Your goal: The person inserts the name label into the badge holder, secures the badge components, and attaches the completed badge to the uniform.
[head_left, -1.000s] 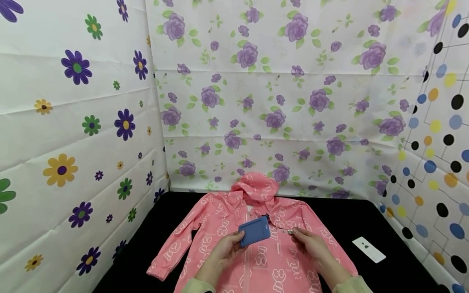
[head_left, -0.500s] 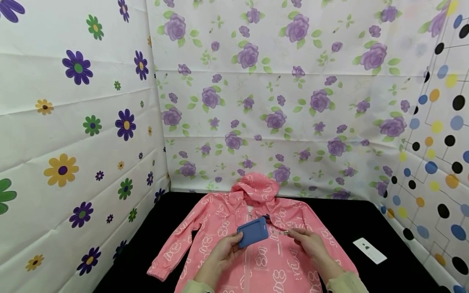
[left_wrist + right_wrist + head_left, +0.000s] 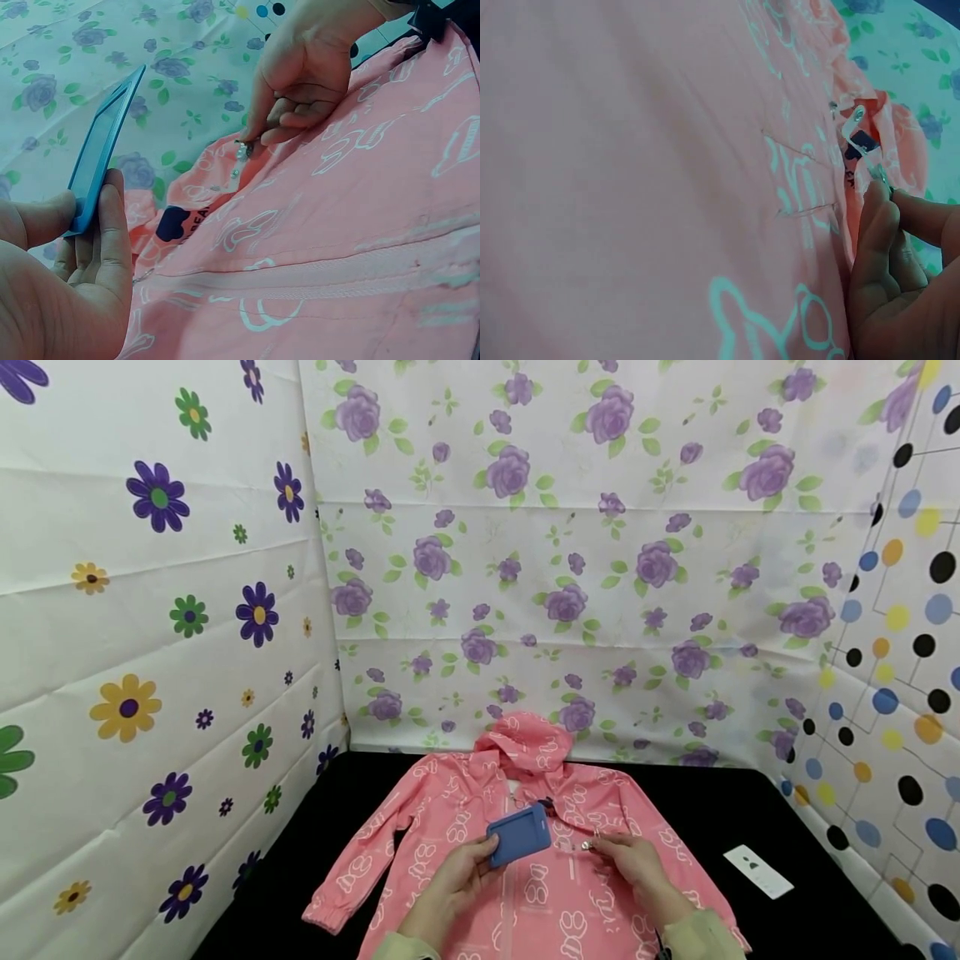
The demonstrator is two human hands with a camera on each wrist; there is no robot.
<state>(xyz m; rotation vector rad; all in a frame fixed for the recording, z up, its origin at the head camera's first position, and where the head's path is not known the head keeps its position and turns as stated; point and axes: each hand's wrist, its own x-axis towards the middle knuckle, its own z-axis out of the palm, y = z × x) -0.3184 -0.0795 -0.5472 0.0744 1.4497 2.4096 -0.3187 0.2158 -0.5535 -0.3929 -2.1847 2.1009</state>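
Note:
My left hand (image 3: 461, 872) holds a blue badge holder (image 3: 519, 836) by its lower left edge, thumb in front and fingers behind. To its right, my right hand (image 3: 636, 864) pinches a small metal clip (image 3: 587, 846) between thumb and fingertips. A clear strap (image 3: 850, 131) with a snap extends from that clip in the right wrist view. Clip and badge holder are apart. Both hands are above a pink hooded jacket (image 3: 536, 906) with white line drawings, spread with its hood away from me. The left wrist view shows the badge holder nearly edge-on.
A white card (image 3: 758, 872) with a small dark print lies on the black tabletop (image 3: 697, 802), right of the jacket. Patterned cloth walls (image 3: 465, 568) stand behind and at both sides. The jacket's left-hand sleeve (image 3: 360, 868) stretches toward the front.
My right hand has shifted left and slightly down with the clip, bringing it nearer the badge holder. The left hand and badge holder have barely moved. The jacket lies as before.

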